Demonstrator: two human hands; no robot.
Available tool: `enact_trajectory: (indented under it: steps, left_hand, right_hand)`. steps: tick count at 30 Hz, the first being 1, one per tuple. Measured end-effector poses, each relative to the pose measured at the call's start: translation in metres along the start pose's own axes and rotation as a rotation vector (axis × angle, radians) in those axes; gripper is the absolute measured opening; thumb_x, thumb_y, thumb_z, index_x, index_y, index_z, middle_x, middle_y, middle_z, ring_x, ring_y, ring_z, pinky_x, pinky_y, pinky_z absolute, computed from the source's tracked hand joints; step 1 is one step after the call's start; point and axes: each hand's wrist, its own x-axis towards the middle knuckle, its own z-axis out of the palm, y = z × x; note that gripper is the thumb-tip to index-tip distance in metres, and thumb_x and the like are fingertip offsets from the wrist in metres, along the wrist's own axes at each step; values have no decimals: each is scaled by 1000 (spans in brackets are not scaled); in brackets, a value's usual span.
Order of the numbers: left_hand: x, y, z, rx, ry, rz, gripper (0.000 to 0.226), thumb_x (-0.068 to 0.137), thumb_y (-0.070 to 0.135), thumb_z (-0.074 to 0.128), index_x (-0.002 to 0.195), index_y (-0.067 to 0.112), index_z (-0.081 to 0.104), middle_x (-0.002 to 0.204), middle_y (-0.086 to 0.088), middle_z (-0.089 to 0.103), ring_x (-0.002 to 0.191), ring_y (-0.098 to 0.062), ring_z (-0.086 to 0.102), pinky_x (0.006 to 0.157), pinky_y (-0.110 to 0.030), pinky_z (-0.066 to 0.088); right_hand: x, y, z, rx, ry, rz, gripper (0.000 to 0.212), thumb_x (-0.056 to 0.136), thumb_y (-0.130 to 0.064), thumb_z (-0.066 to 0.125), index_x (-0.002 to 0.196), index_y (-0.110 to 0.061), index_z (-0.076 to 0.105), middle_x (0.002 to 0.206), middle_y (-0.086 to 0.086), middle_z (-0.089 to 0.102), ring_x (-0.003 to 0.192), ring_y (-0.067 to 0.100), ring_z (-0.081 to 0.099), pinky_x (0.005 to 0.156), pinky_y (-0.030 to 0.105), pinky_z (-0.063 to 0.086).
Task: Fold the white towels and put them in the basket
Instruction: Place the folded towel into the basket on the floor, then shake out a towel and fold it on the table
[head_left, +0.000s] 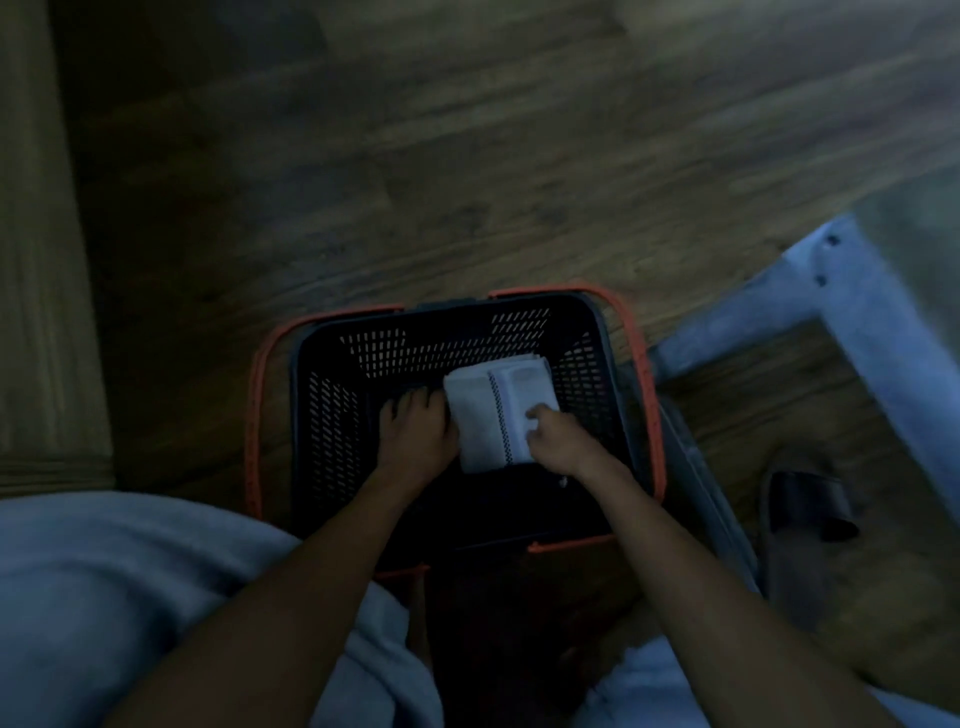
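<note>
A black mesh basket (332, 415) with an orange rim stands on the wooden floor below me. Inside it, toward the right, lies a folded white towel (485, 405) with a dark patterned stripe. Both my arms reach down into the basket. My left hand (413, 431) sits at the towel's left edge, fingers curved down along it. My right hand (553, 439) grips the towel's near right corner, fingers curled on the cloth. The frame is dim and somewhat blurred.
A grey metal frame or table leg (810, 306) stands right of the basket, with a dark sandal (808, 506) on the floor beside it. A wooden panel (41, 260) runs along the left. Light grey fabric (104, 597) covers my lap at the bottom left.
</note>
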Motion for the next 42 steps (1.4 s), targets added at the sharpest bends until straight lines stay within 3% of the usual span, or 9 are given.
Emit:
enact_trajectory:
  steps: [2,6,11,17,24,29,37,40,42]
  left_hand:
    - [-9,10,-36,-7,66,51,34,92,31,44,118,13,56,115,-10,61,105,-28,56,89,-37,37]
    - [-29,47,-116,-39,160,201,27,94,32,42,103,11,57,104,-8,62,96,-30,60,76,-36,41]
    - [-65,111,-204,-76,302,403,28,94,33,43,101,11,59,103,-7,65,91,-30,62,71,-34,46]
    - [-123,206,-251,-102,362,655,25,93,32,43,99,13,60,100,-5,67,88,-28,63,71,-35,52]
    - [-198,317,-227,-73,137,978,28,96,35,40,104,16,60,95,-4,65,87,-26,62,70,-37,53]
    - [-247,368,-182,-1,26,1120,30,93,37,46,116,23,58,113,-2,65,105,-24,60,79,-31,45]
    - [-297,431,-107,196,-38,1453,52,77,57,59,117,25,59,118,0,56,117,-22,48,99,-38,32]
    - [-305,438,-86,242,28,1460,68,52,69,60,103,25,63,104,0,60,102,-25,57,99,-44,36]
    - [-305,440,-76,207,142,1483,52,44,61,70,83,27,65,83,4,60,79,-22,63,80,-40,49]
  right_hand:
    - [-27,-11,-24,130,-22,18,41,95,-21,47,135,-12,45,128,13,53,100,21,56,77,28,44]
    - [-98,-34,-79,287,134,-50,41,94,-28,52,131,-14,49,104,5,62,99,20,61,84,31,45]
    - [-208,-36,-137,218,413,-99,43,94,-29,54,133,-13,47,122,8,58,115,22,55,85,26,40]
    - [-334,14,-158,173,706,10,37,92,-34,55,124,-16,54,108,8,64,103,25,61,89,34,48]
    - [-442,108,-111,134,991,219,22,90,-31,55,109,-21,61,98,-5,66,102,17,62,88,33,44]
    - [-486,178,-61,132,1062,441,13,91,-29,49,99,-26,60,102,-6,68,106,15,58,93,36,30]
    - [-518,250,13,3,941,661,47,88,-44,51,132,-29,44,129,-1,43,127,22,36,98,37,26]
    - [-513,256,27,-65,972,692,49,84,-48,57,130,-31,50,124,3,47,120,27,44,94,42,33]
    - [-507,256,29,-107,1087,687,38,73,-39,69,110,-32,64,103,2,57,99,28,58,79,42,44]
